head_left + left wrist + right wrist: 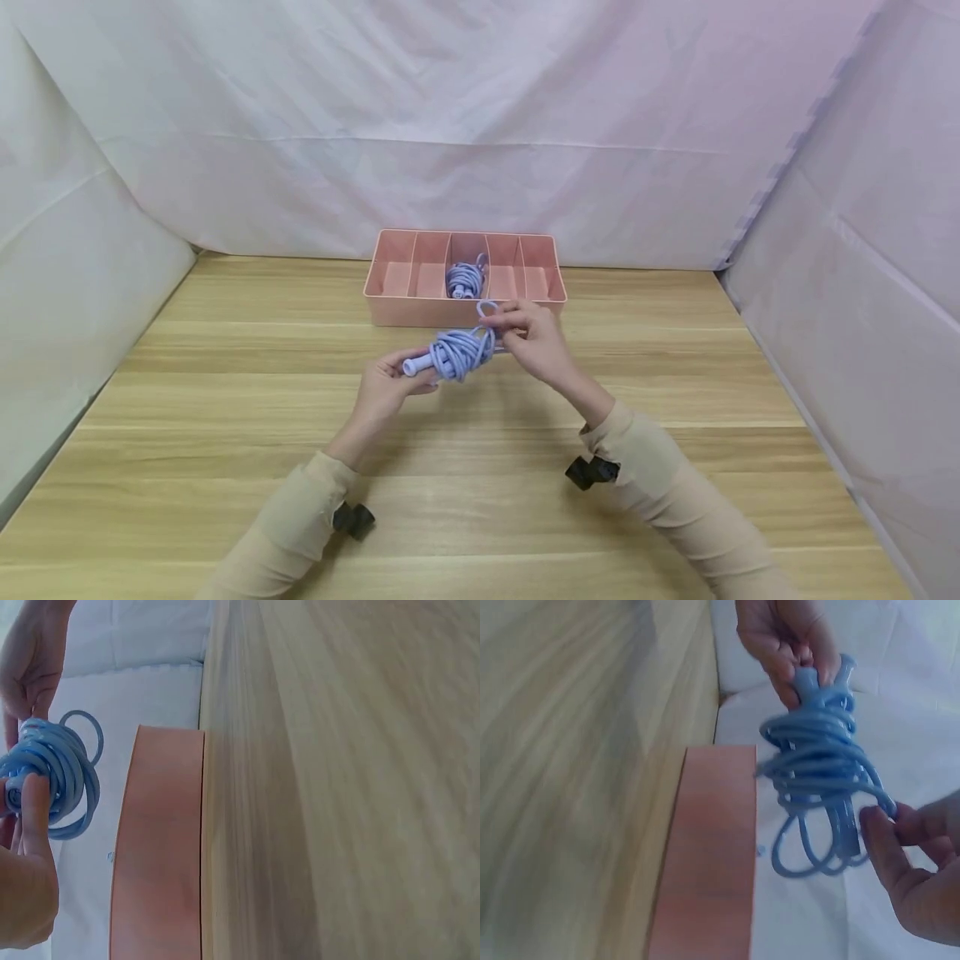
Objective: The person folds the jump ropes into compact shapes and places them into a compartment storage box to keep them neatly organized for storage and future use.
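Observation:
A blue jump rope (459, 354), its cord wound round its two handles, is held up between both hands in front of the box. My left hand (384, 385) grips the handle ends, plain in the right wrist view, where both handles (807, 681) stick out past the fingers. With thumb and fingers, my right hand (531, 340) pinches a strand of the cord at the other end, where loose loops (791, 859) stand out. A second wound blue jump rope (466, 278) lies in the middle compartment of the pink divided box (431, 312).
The box stands at the back of the wooden table (247, 375), near the white cloth wall (465, 192). White cloth also hangs at both sides. Black wrist cameras (592, 472) sit on both sleeves.

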Tool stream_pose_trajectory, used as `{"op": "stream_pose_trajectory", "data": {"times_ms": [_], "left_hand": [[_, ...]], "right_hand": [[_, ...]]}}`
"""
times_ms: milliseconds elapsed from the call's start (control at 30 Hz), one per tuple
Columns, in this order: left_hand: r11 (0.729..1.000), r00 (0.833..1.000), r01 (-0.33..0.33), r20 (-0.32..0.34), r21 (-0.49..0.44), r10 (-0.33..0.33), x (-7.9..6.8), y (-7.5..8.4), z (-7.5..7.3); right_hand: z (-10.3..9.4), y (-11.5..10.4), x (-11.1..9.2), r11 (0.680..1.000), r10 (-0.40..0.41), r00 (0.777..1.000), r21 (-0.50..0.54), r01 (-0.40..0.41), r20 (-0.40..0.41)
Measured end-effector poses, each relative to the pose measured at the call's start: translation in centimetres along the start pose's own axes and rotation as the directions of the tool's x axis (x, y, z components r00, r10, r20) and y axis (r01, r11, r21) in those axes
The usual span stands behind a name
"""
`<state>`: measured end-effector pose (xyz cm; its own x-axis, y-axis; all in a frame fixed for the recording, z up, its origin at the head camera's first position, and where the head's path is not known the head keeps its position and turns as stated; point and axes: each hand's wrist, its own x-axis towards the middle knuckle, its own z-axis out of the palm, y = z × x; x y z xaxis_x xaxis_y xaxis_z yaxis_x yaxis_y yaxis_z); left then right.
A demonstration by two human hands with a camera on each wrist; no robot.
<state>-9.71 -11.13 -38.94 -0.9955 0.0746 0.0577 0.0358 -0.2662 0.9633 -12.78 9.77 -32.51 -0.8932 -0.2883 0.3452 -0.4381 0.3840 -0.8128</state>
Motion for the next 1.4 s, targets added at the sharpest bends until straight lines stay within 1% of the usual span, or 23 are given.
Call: {"op": "stream_pose_trajectory", "data": {"times_ms": [67, 100, 133, 167, 233, 300, 367, 433, 533, 700, 733, 767, 800, 833, 867, 1000, 1067, 1133, 1200, 1233, 1300, 1333, 1400], "left_hand": [[1.000, 1.000, 0.008, 0.021, 0.001, -0.008, -0.1, 0.3, 0.0], [1.000, 0.999, 0.013, 0.033, 0.000, -0.013, -0.1, 0.5, 0.0], [1.000, 0.999, 0.015, 0.048, -0.003, -0.015, -0.1, 0.6, -0.1], [1.000, 0.998, 0.018, 0.063, -0.010, -0.017, -0.2, 0.6, -0.1], [1.000, 0.995, 0.012, 0.095, -0.026, -0.010, -0.2, 0.7, -0.2], [0.999, 0.993, 0.002, 0.121, -0.048, 0.004, -0.3, 0.8, -0.4], [0.998, 0.990, -0.014, 0.139, -0.058, 0.022, -0.3, 1.0, -0.5], [0.998, 0.988, -0.031, 0.148, -0.062, 0.040, -0.4, 1.2, -0.5], [0.997, 0.985, -0.054, 0.158, -0.059, 0.063, -0.4, 1.5, -0.5], [0.996, 0.984, -0.073, 0.159, -0.048, 0.080, -0.4, 1.7, -0.4], [0.996, 0.984, -0.080, 0.159, -0.041, 0.085, -0.4, 1.8, -0.4], [0.996, 0.983, -0.086, 0.160, -0.027, 0.089, -0.3, 1.8, -0.4], [0.995, 0.981, -0.101, 0.164, -0.006, 0.100, -0.3, 1.9, -0.4], [0.993, 0.979, -0.116, 0.170, 0.024, 0.110, -0.2, 2.0, -0.3], [0.990, 0.977, -0.133, 0.177, 0.051, 0.122, -0.2, 2.1, -0.3], [0.971, 0.970, -0.192, 0.178, 0.144, 0.165, 0.0, 2.4, -0.2], [0.965, 0.969, -0.205, 0.174, 0.162, 0.177, 0.0, 2.5, -0.2], [0.962, 0.966, -0.218, 0.175, 0.165, 0.189, 0.1, 2.5, -0.2], [0.965, 0.965, -0.218, 0.182, 0.148, 0.190, 0.2, 2.5, -0.3], [0.968, 0.965, -0.213, 0.182, 0.132, 0.187, 0.2, 2.5, -0.3], [0.978, 0.970, -0.186, 0.174, 0.094, 0.168, 0.3, 2.4, -0.4], [0.984, 0.974, -0.166, 0.169, 0.069, 0.152, 0.3, 2.3, -0.5], [0.993, 0.982, -0.117, 0.152, 0.034, 0.111, 0.4, 2.2, -0.6]], "right_hand": [[-0.5, -0.2, 0.0, 0.985, -0.112, 0.990, -0.124, 0.121, 0.081], [-0.6, -0.3, -0.1, 0.960, -0.185, 0.976, -0.191, 0.204, 0.117], [-0.8, -0.4, -0.1, 0.922, -0.263, 0.954, -0.254, 0.293, 0.144], [-0.9, -0.4, -0.2, 0.870, -0.344, 0.924, -0.314, 0.380, 0.165], [-1.1, -0.5, -0.3, 0.733, -0.494, 0.846, -0.427, 0.529, 0.200], [-1.3, -0.6, -0.3, 0.608, -0.592, 0.773, -0.503, 0.615, 0.229], [-1.4, -0.7, -0.2, 0.514, -0.650, 0.714, -0.542, 0.665, 0.260], [-1.5, -0.7, -0.2, 0.452, -0.681, 0.674, -0.561, 0.693, 0.284], [-1.5, -0.5, -0.1, 0.384, -0.719, 0.630, -0.588, 0.712, 0.293], [-1.4, -0.2, -0.1, 0.246, -0.770, 0.568, -0.687, 0.684, 0.291], [-1.4, -0.2, 0.0, 0.228, -0.774, 0.562, -0.700, 0.677, 0.292], [-1.4, -0.2, 0.1, 0.223, -0.774, 0.561, -0.704, 0.674, 0.292], [-1.4, -0.2, 0.1, 0.229, -0.773, 0.564, -0.699, 0.677, 0.292], [-1.3, -0.2, 0.2, 0.247, -0.768, 0.571, -0.687, 0.683, 0.290], [-1.3, -0.2, 0.2, 0.279, -0.759, 0.585, -0.669, 0.688, 0.285], [-1.1, 0.2, 0.3, 0.474, -0.711, 0.665, -0.542, 0.694, 0.230], [-1.1, 0.4, 0.3, 0.595, -0.663, 0.723, -0.448, 0.667, 0.194], [-1.1, 0.3, 0.5, 0.705, -0.594, 0.785, -0.357, 0.613, 0.175], [-1.2, 0.2, 0.8, 0.809, -0.495, 0.851, -0.262, 0.526, 0.178], [-1.3, 0.0, 1.0, 0.853, -0.437, 0.879, -0.223, 0.473, 0.190], [-1.6, -0.4, 1.3, 0.915, -0.320, 0.918, -0.175, 0.363, 0.233], [-1.8, -0.7, 1.5, 0.937, -0.262, 0.930, -0.162, 0.309, 0.257], [-2.0, -1.1, 1.7, 0.963, -0.162, 0.939, -0.157, 0.217, 0.303]]}}
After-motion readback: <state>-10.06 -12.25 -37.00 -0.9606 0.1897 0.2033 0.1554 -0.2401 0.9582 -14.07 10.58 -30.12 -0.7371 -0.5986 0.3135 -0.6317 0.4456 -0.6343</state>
